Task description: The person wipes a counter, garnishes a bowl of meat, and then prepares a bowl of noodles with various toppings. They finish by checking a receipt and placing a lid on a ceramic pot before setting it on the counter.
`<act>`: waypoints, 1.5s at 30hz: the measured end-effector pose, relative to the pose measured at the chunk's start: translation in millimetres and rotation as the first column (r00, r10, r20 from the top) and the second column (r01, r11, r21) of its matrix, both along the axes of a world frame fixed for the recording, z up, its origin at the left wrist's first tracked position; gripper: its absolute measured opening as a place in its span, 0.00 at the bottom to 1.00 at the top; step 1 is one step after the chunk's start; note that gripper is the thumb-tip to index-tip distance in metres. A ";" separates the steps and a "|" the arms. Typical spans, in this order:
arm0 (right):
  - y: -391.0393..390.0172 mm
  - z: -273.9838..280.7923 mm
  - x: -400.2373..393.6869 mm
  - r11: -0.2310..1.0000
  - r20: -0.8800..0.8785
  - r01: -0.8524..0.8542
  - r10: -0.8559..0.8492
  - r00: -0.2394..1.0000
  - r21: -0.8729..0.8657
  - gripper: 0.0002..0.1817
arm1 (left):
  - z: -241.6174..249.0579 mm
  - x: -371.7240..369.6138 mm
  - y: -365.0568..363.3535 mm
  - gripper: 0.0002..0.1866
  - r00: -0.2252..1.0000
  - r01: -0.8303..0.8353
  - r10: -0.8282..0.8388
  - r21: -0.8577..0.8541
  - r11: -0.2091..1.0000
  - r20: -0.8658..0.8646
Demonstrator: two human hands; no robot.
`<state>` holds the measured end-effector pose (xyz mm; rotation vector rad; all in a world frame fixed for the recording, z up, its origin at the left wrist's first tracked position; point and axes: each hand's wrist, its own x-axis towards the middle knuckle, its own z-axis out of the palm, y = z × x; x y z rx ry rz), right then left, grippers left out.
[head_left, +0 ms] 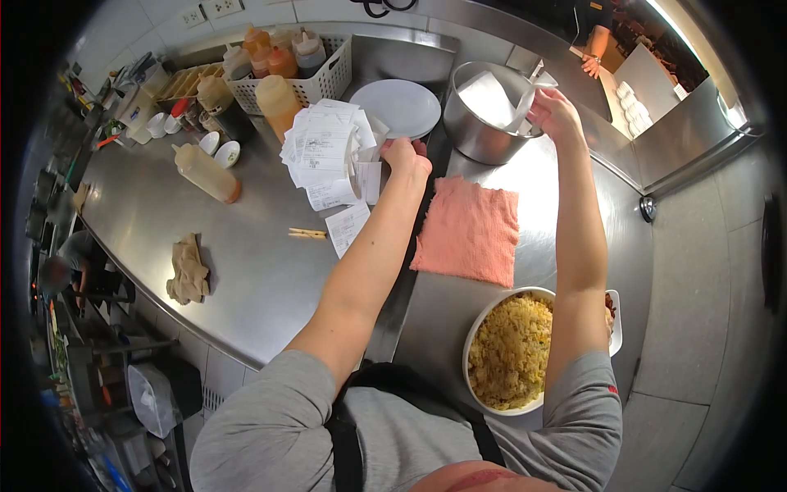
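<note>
My right hand (557, 113) pinches a white paper slip (522, 113) at the far-right rim of the steel pot (477, 148). It should be feather-light, limp and quick to crease or tear, so I'd best hold it flat by an edge. My left hand (407, 157) is at the right edge of the printed receipts (321, 148), by the white plates (397, 107); whether its fingers close on paper, I can't tell.

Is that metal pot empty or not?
Not empty: a white sheet shows inside the metal pot, below its rim, near the right hand.
</note>
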<state>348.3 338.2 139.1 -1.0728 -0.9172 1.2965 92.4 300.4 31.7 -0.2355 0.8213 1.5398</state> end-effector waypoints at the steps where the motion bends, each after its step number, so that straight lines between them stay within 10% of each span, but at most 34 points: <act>1: -3.6 0.1 1.5 1.000 -0.016 -0.013 0.013 1.000 0.010 0.02 | 0.8 0.5 4.6 0.22 0.999 -0.009 0.012 0.060 0.998 -0.038; 9: -27.7 10.9 6.2 0.998 -0.089 -0.041 0.045 0.995 0.050 0.06 | 25.4 -6.5 45.7 0.15 0.998 -0.003 0.003 0.009 1.000 -0.062; 18: -36.5 32.0 -14.5 0.978 -0.087 -0.077 0.095 0.992 0.195 0.11 | 51.1 -8.9 6.2 0.20 0.703 0.250 -0.124 0.080 0.965 -0.700; 23: -59.7 50.6 -61.4 0.909 0.209 -0.163 0.087 0.974 0.383 0.14 | 86.3 -44.5 -50.0 0.22 0.649 0.331 -0.084 0.181 0.926 -0.756; 27: -89.2 44.2 -132.0 0.764 0.692 -0.353 -0.164 0.703 0.540 0.11 | 96.6 -93.8 -110.9 0.21 0.593 0.519 -0.199 0.181 0.835 -0.780; 32: -161.3 21.8 -215.4 0.598 0.978 -0.778 -0.054 0.202 0.193 0.10 | 95.1 -134.5 -182.2 0.21 0.610 0.595 -0.313 0.159 0.788 -0.728; 35: -177.5 24.1 -217.4 0.674 0.933 -0.669 -0.089 0.349 0.314 0.14 | 85.5 -171.0 -208.2 0.23 0.655 0.631 -0.382 0.194 0.751 -0.653; 37: -172.2 14.5 -207.8 0.778 0.881 -0.414 -0.410 0.235 0.473 0.21 | 84.0 -195.4 -222.8 0.25 0.681 0.649 -0.425 0.223 0.727 -0.597; 40: -195.6 15.3 -211.5 0.916 0.629 -0.348 0.393 0.671 -0.201 0.28 | 87.3 -223.9 -241.3 0.26 0.713 0.656 -0.448 0.288 0.698 -0.539; 45: -256.2 -16.4 -263.8 0.902 0.093 -0.295 0.339 0.936 -0.314 0.22 | 77.1 -305.5 -229.6 0.25 0.486 0.846 -0.643 0.135 0.515 -0.592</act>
